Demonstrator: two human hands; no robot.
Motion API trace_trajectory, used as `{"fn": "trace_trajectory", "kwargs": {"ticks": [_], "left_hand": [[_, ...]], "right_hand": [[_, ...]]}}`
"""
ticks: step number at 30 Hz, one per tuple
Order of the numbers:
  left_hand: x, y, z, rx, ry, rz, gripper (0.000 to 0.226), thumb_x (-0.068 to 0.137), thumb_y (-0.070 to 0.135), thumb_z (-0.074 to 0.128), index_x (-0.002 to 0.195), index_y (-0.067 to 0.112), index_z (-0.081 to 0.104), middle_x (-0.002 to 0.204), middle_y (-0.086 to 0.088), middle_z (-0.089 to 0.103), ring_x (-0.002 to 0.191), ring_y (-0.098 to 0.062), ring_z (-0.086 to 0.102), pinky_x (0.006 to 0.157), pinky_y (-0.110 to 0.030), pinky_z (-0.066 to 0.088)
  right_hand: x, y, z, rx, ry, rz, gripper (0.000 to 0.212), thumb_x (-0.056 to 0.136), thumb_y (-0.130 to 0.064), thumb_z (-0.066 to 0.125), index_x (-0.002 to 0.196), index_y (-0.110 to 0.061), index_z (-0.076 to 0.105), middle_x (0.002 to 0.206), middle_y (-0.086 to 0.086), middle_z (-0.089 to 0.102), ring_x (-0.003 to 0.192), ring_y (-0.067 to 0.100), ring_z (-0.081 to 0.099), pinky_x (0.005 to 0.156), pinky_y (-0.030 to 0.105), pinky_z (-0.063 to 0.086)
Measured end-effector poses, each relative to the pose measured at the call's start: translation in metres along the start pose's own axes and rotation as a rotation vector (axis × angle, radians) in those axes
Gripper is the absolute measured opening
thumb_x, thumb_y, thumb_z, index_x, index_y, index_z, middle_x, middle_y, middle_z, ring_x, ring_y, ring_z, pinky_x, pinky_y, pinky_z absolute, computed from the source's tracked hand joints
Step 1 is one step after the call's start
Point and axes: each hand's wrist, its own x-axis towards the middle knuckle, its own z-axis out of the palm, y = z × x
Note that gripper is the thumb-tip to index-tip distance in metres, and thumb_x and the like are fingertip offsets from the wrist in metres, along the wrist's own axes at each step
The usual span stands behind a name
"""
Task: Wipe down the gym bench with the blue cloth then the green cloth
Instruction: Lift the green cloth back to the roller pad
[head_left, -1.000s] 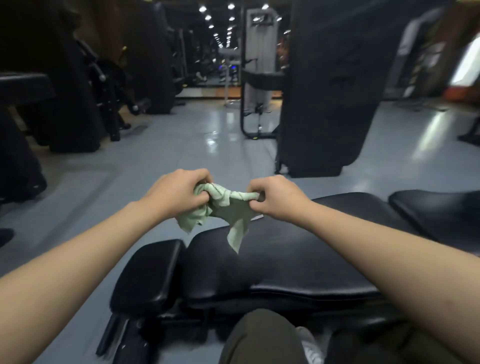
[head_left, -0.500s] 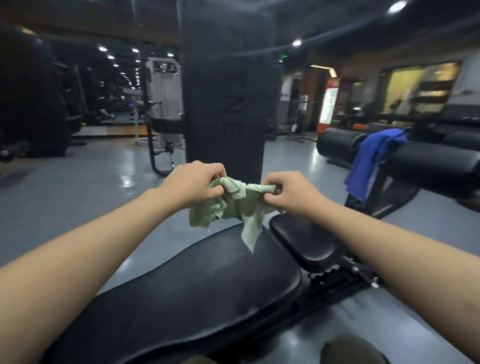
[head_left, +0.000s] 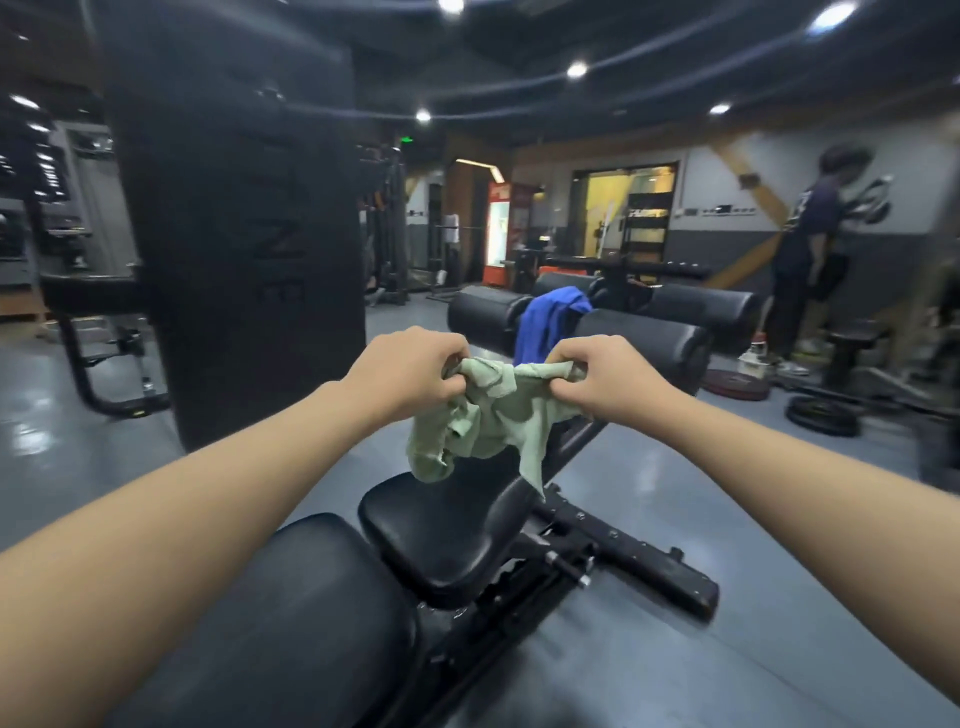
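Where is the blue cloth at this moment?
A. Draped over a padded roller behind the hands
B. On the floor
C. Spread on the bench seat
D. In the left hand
A: the blue cloth hangs over a black padded roller, while both hands hold the green cloth.

A gym: padded black bench (head_left: 447, 530) near, weight plates (head_left: 823, 415) on the grey floor at right, cable machines (head_left: 384, 228) far left.

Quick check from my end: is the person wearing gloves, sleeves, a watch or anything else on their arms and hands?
Nothing worn that shows. The left hand and right hand are bare, no gloves or rings visible. Both forearms are uncovered up to the picture's edge, with no sleeves, watch or wristband.
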Motion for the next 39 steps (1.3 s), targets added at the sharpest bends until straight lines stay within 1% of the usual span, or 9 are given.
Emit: {"fn": "trace_trajectory", "kwargs": {"ticks": [6, 10, 15, 18, 22, 28, 31, 34, 39], "left_hand": [[0.084, 0.046, 0.025, -0.045, 0.034, 0.075, 0.013, 0.087, 0.034, 0.057, 0.098, 0.034, 0.063, 0.086, 0.012, 0.065, 0.081, -0.018, 0.06, 0.061, -0.032, 0.038], [0.134, 0.069, 0.043, -0.078, 0.055, 0.109, 0.007, 0.087, 0.034, 0.058, 0.094, 0.034, 0.055, 0.088, 0.011, 0.064, 0.084, -0.019, 0.057, 0.063, -0.033, 0.035], [0.191, 0.091, 0.067, -0.119, 0.057, 0.126, 0.008, 0.088, 0.037, 0.055, 0.095, 0.036, 0.052, 0.093, 0.008, 0.067, 0.087, -0.021, 0.06, 0.066, -0.034, 0.04], [0.22, 0.102, 0.081, -0.142, 0.087, 0.132, 0.011, 0.088, 0.035, 0.055, 0.098, 0.031, 0.059, 0.091, 0.011, 0.065, 0.086, -0.02, 0.061, 0.065, -0.033, 0.039], [0.257, 0.113, 0.095, -0.164, 0.15, 0.155, 0.007, 0.088, 0.032, 0.055, 0.093, 0.028, 0.059, 0.094, 0.01, 0.061, 0.086, -0.017, 0.058, 0.067, -0.033, 0.042], [0.311, 0.116, 0.115, -0.1, 0.223, 0.214, 0.016, 0.092, 0.034, 0.056, 0.105, 0.028, 0.063, 0.102, 0.01, 0.058, 0.094, -0.014, 0.056, 0.069, -0.032, 0.043], [0.329, 0.116, 0.127, -0.09, 0.21, 0.215, 0.018, 0.092, 0.034, 0.057, 0.107, 0.027, 0.064, 0.101, 0.01, 0.057, 0.092, -0.014, 0.056, 0.07, -0.033, 0.047], [0.338, 0.118, 0.142, -0.086, 0.192, 0.222, 0.017, 0.092, 0.034, 0.058, 0.106, 0.027, 0.066, 0.099, 0.011, 0.055, 0.087, -0.011, 0.053, 0.066, -0.031, 0.043], [0.337, 0.114, 0.159, -0.158, 0.202, 0.222, 0.025, 0.091, 0.046, 0.064, 0.11, 0.03, 0.061, 0.102, 0.011, 0.056, 0.09, -0.012, 0.057, 0.068, -0.031, 0.046]], "right_hand": [[0.023, 0.067, -0.043, -0.106, 0.071, 0.061, 0.006, 0.079, -0.025, 0.062, 0.081, -0.028, 0.068, 0.075, -0.007, 0.067, 0.073, 0.016, 0.063, 0.066, 0.037, 0.053], [0.04, 0.104, -0.065, -0.156, 0.123, 0.098, 0.007, 0.082, -0.026, 0.062, 0.082, -0.03, 0.068, 0.078, -0.008, 0.067, 0.072, 0.013, 0.062, 0.063, 0.036, 0.053], [0.063, 0.145, -0.088, -0.217, 0.158, 0.144, 0.009, 0.083, -0.026, 0.061, 0.084, -0.032, 0.067, 0.078, -0.009, 0.067, 0.071, 0.014, 0.063, 0.06, 0.032, 0.051], [0.078, 0.166, -0.098, -0.263, 0.16, 0.164, 0.011, 0.085, -0.026, 0.059, 0.09, -0.031, 0.068, 0.078, -0.008, 0.065, 0.072, 0.016, 0.062, 0.059, 0.032, 0.05], [0.1, 0.189, -0.109, -0.308, 0.183, 0.185, 0.012, 0.085, -0.025, 0.058, 0.091, -0.029, 0.068, 0.078, -0.007, 0.065, 0.073, 0.016, 0.06, 0.055, 0.028, 0.041], [0.131, 0.219, -0.113, -0.471, 0.19, 0.177, 0.013, 0.087, -0.026, 0.054, 0.091, -0.025, 0.066, 0.082, -0.003, 0.067, 0.077, 0.023, 0.061, 0.07, 0.036, 0.052], [0.144, 0.234, -0.111, -0.553, 0.16, 0.162, 0.012, 0.088, -0.028, 0.053, 0.091, -0.025, 0.065, 0.082, -0.003, 0.066, 0.078, 0.023, 0.061, 0.069, 0.036, 0.053], [0.153, 0.25, -0.103, -0.584, 0.111, 0.174, 0.008, 0.089, -0.028, 0.053, 0.091, -0.026, 0.061, 0.086, -0.003, 0.065, 0.08, 0.023, 0.062, 0.067, 0.034, 0.051], [0.16, 0.268, -0.083, -0.562, 0.104, 0.127, 0.026, 0.093, -0.031, 0.057, 0.118, -0.024, 0.059, 0.115, -0.001, 0.057, 0.1, 0.022, 0.056, 0.085, 0.037, 0.041]]}}
